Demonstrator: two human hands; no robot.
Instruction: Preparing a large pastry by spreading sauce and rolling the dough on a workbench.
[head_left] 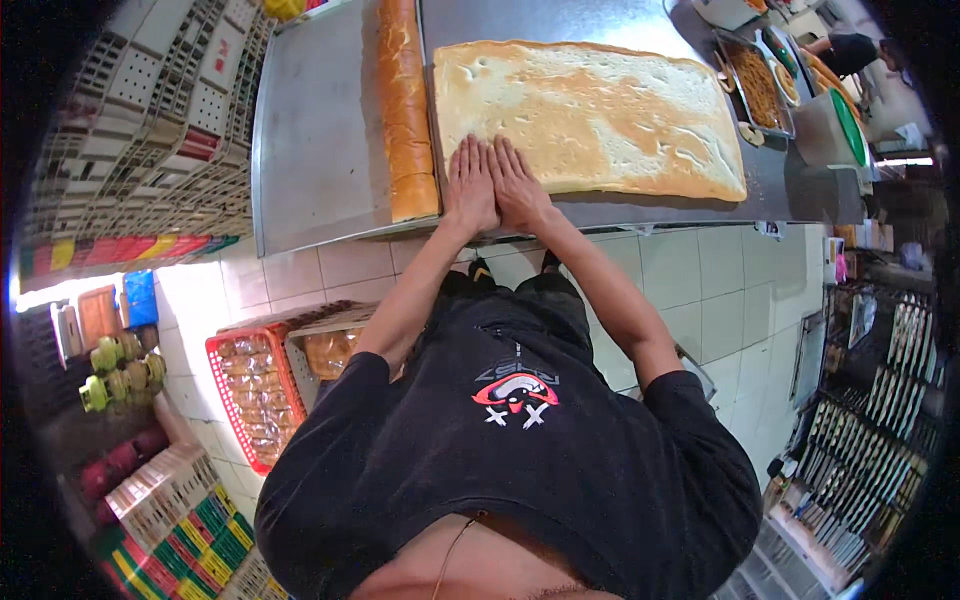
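Observation:
A large flat baked sheet (600, 110), pale with golden patches, lies on the steel worktable (540, 24). My left hand (471, 185) and my right hand (517, 187) rest side by side at the near left corner of the sheet, fingers stretched out flat, the two touching or nearly so. Neither grips anything. Left of the sheet, close to my left hand, a long golden-brown roll (406, 110) lies along the right edge of a metal tray (310, 150).
At the back right stand a metal pan of brown filling (755, 88) and a green-rimmed container (830, 135); a person's arm (840, 55) shows beyond. Stacked crates (150, 120) line the left. A red basket of packed items (255, 390) sits below left. Racks (880, 420) stand at the right.

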